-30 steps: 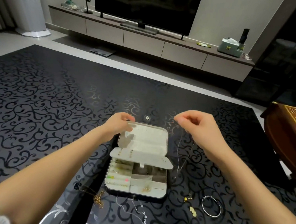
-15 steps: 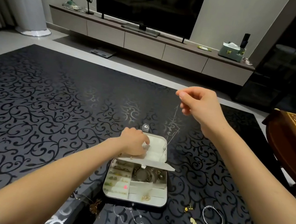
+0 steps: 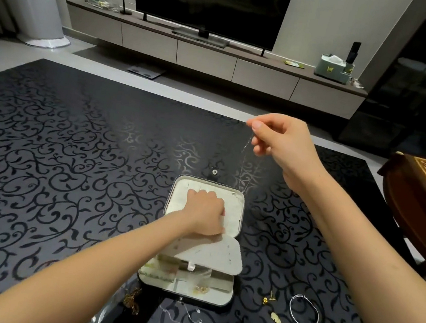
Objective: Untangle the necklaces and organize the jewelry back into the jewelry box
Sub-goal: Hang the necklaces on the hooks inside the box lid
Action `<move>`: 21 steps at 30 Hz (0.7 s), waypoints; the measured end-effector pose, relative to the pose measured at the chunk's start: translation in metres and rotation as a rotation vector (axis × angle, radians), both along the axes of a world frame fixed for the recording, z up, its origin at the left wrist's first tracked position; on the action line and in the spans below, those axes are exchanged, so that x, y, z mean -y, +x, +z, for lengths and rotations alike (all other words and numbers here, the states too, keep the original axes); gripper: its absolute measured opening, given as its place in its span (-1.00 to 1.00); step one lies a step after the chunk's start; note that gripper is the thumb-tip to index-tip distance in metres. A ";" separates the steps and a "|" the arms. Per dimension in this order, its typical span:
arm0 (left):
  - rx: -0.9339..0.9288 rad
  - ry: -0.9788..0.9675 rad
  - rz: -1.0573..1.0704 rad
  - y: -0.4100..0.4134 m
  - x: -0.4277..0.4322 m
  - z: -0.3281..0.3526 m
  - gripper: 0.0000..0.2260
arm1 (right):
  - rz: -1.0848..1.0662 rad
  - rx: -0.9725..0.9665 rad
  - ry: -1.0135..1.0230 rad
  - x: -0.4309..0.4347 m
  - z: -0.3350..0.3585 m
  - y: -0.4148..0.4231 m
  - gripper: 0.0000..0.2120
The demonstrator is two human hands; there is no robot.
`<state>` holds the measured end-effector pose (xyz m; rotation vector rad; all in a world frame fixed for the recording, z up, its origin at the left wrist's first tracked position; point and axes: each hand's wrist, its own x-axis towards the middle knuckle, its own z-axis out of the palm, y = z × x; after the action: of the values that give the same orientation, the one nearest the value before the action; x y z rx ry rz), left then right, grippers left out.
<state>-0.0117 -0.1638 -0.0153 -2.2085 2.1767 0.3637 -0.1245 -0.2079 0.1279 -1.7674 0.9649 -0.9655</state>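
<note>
Above jewelry box (image 3: 188,298), right hand (image 3: 287,144) raised — pinching necklace (image 3: 242,165)

My left hand (image 3: 206,212) has slid down into the lid (image 3: 237,205) — my right hand (image 3: 280,143) has lifted the chain (image 3: 243,165) higher.

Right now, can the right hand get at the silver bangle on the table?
Probably not yet: the right hand pinches a thin necklace above the jewelry box. The bangle itself lies uncovered.
</note>
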 end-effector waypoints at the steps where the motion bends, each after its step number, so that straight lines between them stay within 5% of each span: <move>1: -0.005 -0.038 -0.007 -0.004 -0.004 -0.003 -0.70 | -0.001 0.001 -0.003 0.000 0.000 -0.002 -0.87; 9: 0.046 -0.463 -0.027 -0.011 -0.025 -0.019 -0.85 | -0.008 -0.014 -0.040 -0.004 0.007 -0.008 -0.86; 21: 0.133 -0.632 0.095 -0.021 -0.033 -0.017 -0.72 | 0.011 -0.050 -0.022 -0.003 -0.004 -0.005 -0.87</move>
<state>-0.0325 -0.1304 -0.0326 -2.5210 2.3434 -0.5373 -0.1291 -0.2047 0.1236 -1.8213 0.9780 -0.9320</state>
